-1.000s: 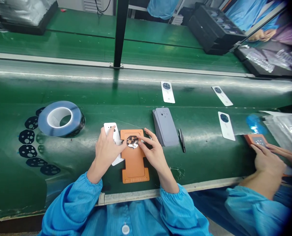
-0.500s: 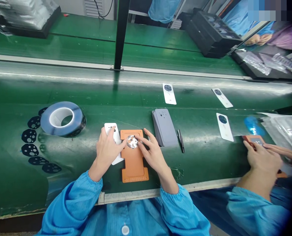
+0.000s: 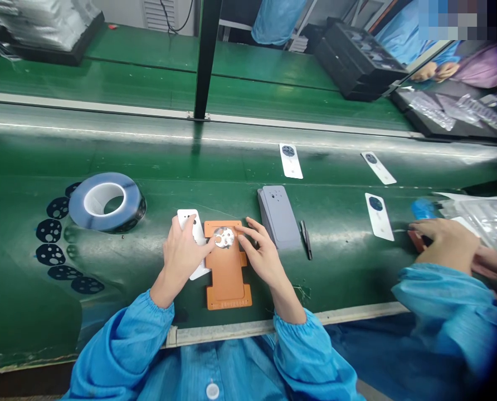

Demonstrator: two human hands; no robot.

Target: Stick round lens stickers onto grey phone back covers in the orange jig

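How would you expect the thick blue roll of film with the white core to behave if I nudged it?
Lying flat on its side, the thick blue roll of film would probably slide rather than roll. Its broad base makes tipping unlikely. Its thick winding suggests it may feel fairly heavy.

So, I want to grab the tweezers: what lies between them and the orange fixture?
In the head view, the grey panel stack lies between the orange fixture and the tweezers, with the right hand on the fixture's side of it.
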